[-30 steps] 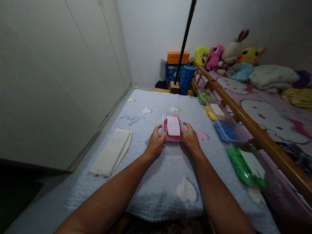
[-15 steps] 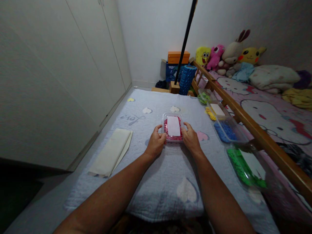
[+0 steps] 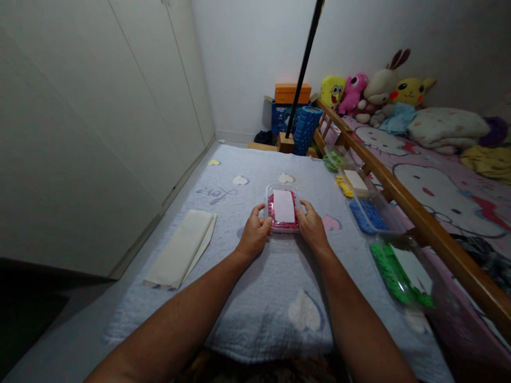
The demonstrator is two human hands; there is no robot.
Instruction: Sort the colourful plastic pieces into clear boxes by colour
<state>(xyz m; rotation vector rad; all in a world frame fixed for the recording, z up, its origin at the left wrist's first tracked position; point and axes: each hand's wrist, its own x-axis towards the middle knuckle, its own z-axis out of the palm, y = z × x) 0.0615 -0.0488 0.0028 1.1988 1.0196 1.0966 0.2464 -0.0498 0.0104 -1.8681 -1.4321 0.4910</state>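
Note:
A clear plastic box (image 3: 282, 229) with red-pink pieces inside sits between my two hands over the cloth-covered table. On it, or just under its lid, shows a white card (image 3: 284, 206); which of the two I cannot tell. My left hand (image 3: 255, 232) grips the box's left side, thumb at the near corner. Against the right side, my right hand (image 3: 312, 225) closes with its thumb on the edge. Left of my left hand lies a folded cream cloth or paper sheet (image 3: 179, 250).
Along the right edge stand clear boxes with green pieces (image 3: 395, 274), blue pieces (image 3: 368, 215), yellow pieces (image 3: 344, 186) and light-green pieces (image 3: 333, 160). A wooden bed rail (image 3: 383, 186) runs beside them. At the far end are a black pole (image 3: 305, 69) and a blue foam roller (image 3: 306, 130).
Almost nothing differs. Both hands keep their hold on the box, and the view has shifted very slightly.

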